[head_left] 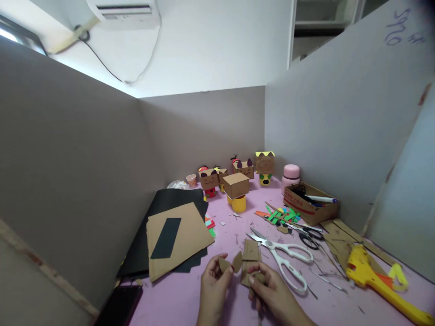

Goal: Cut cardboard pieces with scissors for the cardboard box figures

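At the front middle of the table, my left hand [215,283] pinches a small cut cardboard piece [224,265]. Another pointed cardboard piece [237,261] shows just right of its fingertips; whether the two are joined I cannot tell. My right hand [267,287] is closed on a small piece of cardboard [260,277], mostly covered by the fingers. Beneath and behind that hand lie flat cardboard strips [251,250]. White-handled scissors [280,251] rest with blades apart, right of the strips. Farther back stands a cardboard box head [236,185] on yellow rolls [239,203].
Box-headed cardboard figures [208,180] line the back. At left, a cardboard sheet [190,231] overlaps black sheets [173,199], with a phone [118,305] in front. On the right are paper scraps [278,215], black scissors [309,237], a pen box [309,208] and a yellow glue gun [377,276].
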Tool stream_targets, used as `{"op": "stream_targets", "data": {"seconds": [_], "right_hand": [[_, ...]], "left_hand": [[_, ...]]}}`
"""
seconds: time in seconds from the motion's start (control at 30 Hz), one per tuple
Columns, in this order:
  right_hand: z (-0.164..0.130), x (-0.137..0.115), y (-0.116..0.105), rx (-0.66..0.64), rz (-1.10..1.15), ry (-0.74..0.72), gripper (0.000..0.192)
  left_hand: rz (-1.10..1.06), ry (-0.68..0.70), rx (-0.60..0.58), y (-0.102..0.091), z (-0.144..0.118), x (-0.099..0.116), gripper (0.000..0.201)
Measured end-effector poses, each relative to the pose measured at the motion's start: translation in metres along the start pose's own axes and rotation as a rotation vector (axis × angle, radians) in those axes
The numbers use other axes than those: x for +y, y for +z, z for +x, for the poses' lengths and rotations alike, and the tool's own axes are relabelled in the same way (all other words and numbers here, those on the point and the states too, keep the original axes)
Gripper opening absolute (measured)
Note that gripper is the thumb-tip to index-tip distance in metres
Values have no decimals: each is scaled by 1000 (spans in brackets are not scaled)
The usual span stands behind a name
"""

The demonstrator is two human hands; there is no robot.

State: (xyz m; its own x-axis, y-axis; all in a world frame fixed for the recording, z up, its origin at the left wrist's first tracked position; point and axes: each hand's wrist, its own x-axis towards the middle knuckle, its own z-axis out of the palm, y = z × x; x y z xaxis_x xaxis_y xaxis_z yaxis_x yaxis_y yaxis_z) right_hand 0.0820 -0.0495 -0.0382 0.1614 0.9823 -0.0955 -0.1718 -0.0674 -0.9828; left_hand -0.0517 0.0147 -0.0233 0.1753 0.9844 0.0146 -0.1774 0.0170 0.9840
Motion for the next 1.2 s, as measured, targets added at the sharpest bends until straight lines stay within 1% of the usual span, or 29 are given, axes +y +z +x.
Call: {"op": "stream_targets", "data": {"seconds": [0.13, 0.23, 0.33, 0.4, 0.43, 0.57, 0.7, 0.83, 0.97, 1.1, 1.2], "right_hand": [[14, -8, 9, 5, -112, -87, 33], [33, -21, 17, 6, -245, -184, 29], [48, -32, 23, -9, -398, -306, 3], [52, -33, 23, -30, -483, -366, 19], [53, -32, 23, -39, -518, -386, 22], [57, -23, 18, -74, -606, -419, 21], [61, -17, 15, -82, -653, -420, 23], [64, -17, 15, -68, -709, -412, 24], [60, -21, 15, -39, -748, -424, 24], [58, -24, 16, -14, -790, -420, 23], [61, -22, 16, -10, -814, -420, 23]], "left_hand": [[60, 88, 30, -13, 15, 3, 34], [99, 129, 12, -17, 24, 5, 34], [161, 156, -12, -18, 28, 4, 33], [229, 172, -23, -19, 27, 4, 26], [269, 181, -31, -19, 26, 4, 23], [421, 232, -80, -22, 21, 7, 15], [512, 260, -84, -24, 23, 9, 15], [519, 258, -109, -25, 25, 8, 13], [513, 255, -128, -27, 24, 9, 13], [519, 241, -122, -29, 26, 8, 22], [522, 244, -118, -30, 27, 5, 23]]}}
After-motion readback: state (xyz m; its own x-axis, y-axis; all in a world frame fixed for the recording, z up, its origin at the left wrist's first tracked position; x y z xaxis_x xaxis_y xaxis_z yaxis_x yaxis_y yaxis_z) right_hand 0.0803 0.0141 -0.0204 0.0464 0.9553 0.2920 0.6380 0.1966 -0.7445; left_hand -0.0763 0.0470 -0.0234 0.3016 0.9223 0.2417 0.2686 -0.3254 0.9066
